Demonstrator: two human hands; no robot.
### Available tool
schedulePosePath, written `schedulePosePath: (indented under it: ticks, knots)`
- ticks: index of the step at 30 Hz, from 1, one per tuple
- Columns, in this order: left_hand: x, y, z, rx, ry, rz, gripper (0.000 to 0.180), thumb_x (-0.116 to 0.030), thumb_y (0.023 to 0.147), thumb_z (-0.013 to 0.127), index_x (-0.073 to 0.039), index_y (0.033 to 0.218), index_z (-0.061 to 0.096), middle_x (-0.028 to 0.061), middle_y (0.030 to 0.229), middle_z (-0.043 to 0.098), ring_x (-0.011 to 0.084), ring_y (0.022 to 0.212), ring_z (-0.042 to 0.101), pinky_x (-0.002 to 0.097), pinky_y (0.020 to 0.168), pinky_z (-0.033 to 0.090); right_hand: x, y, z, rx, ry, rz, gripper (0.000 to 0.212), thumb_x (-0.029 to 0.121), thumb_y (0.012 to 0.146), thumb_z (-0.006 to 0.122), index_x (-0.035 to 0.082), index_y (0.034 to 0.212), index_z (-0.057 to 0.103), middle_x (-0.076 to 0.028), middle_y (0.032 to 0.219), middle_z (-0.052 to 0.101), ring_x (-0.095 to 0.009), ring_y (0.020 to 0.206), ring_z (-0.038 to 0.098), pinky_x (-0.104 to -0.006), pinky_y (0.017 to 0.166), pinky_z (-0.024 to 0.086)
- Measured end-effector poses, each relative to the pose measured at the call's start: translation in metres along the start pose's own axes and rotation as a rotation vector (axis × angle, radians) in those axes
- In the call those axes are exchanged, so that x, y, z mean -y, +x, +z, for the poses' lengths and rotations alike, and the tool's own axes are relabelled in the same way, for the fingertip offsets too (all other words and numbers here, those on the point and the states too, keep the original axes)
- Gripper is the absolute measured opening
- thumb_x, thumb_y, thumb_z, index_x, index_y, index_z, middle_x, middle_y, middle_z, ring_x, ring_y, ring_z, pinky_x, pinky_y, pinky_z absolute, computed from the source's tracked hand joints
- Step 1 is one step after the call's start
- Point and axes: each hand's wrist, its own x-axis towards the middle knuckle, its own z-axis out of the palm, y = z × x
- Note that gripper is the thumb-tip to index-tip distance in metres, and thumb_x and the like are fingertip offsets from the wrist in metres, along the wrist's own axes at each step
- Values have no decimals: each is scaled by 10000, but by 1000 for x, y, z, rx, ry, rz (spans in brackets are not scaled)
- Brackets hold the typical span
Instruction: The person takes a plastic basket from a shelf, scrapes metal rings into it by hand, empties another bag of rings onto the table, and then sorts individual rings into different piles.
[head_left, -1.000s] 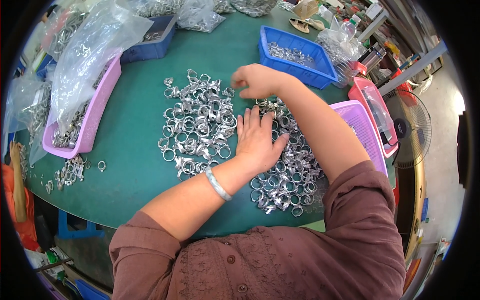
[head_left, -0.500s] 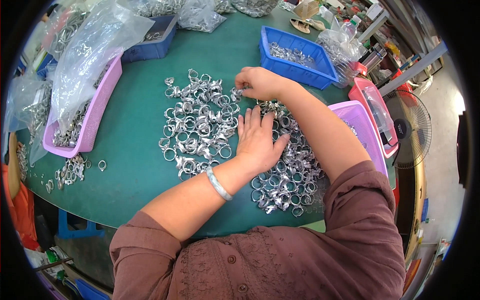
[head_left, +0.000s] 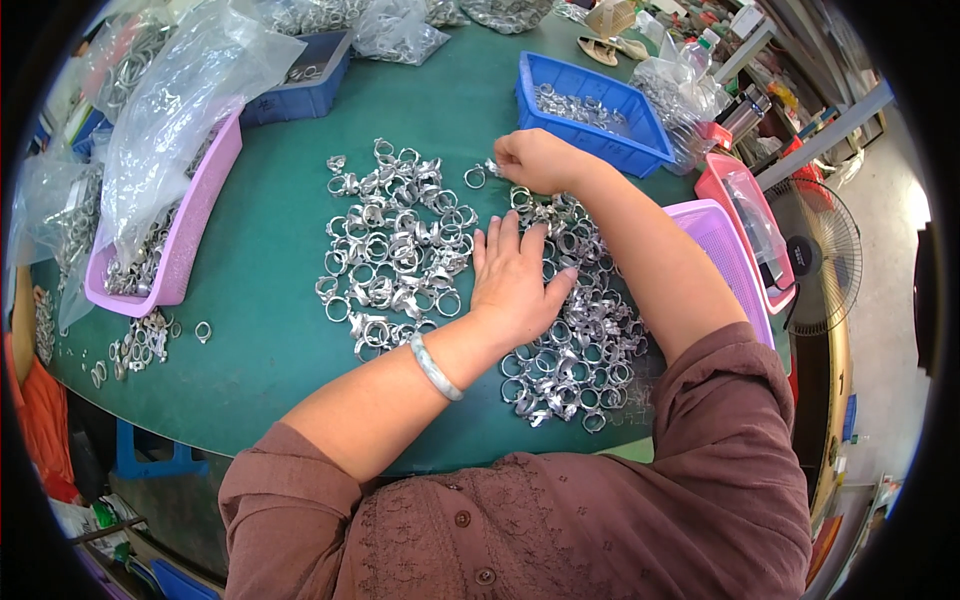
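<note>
Silver-coloured metal rings lie on the green tabletop in two groups, a left group (head_left: 400,225) and a right group (head_left: 575,365). Palm down, my left hand (head_left: 515,285) rests with fingers spread between the groups, its thumb reaching over the right one. A pale stone-like bangle (head_left: 436,366) circles that wrist. Beyond it, my right hand (head_left: 540,160) is closed, fingers curled down and pinching a ring (head_left: 493,169) at its fingertips; most of the grip is hidden. Another ring (head_left: 475,178) lies just left of those fingertips.
Blue trays, one with small metal parts (head_left: 590,108), stand at the back. A lilac basket (head_left: 205,215) with metal parts and plastic bags (head_left: 190,90) is on the left. Another lilac basket (head_left: 725,250), a pink basket (head_left: 750,205) and a fan (head_left: 820,255) are on the right.
My right hand has shifted slightly right, away from the left group, and a ring now shows beside its fingertips. My left hand stays in place.
</note>
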Motion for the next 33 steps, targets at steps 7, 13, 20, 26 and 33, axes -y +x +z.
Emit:
schedulePosePath:
  ticks: [7,13,20,26,33]
  knots:
    - [1,0,0,-5,-14,-2,602,-370,839,594,-34,1298,395,288,1380,300,461,1325,227,539,1100,98,19,4,-40,604,-368,107,247,190,688,621,14,861,641,-158,750,641,-320,735,619,-396,666,481]
    - [1,0,0,-41,-11,31,601,-347,825,613,-16,1280,401,285,1364,307,455,1307,248,539,1092,129,27,6,-3,137,-115,-98,444,328,702,706,27,1014,609,-186,1023,599,-344,947,589,-404,780,479]
    - [3,0,1,-90,-8,88,593,-313,805,635,6,1254,416,277,1336,321,440,1270,279,536,1065,190,30,9,3,228,-5,-99,288,198,691,692,47,926,618,-150,974,576,-322,927,577,-382,785,475]
    - [2,-1,1,-94,-61,107,593,-313,813,632,-2,1265,409,276,1355,307,455,1280,270,525,1074,193,21,4,-9,375,-122,-64,163,29,650,588,29,805,638,-137,834,642,-295,812,624,-374,701,486]
    - [-1,-1,-1,-23,-21,52,605,-331,820,622,-14,1285,400,272,1373,292,461,1316,225,527,1097,152,25,1,-10,334,-113,-53,198,80,688,603,26,872,651,-142,842,659,-285,796,633,-363,702,494]
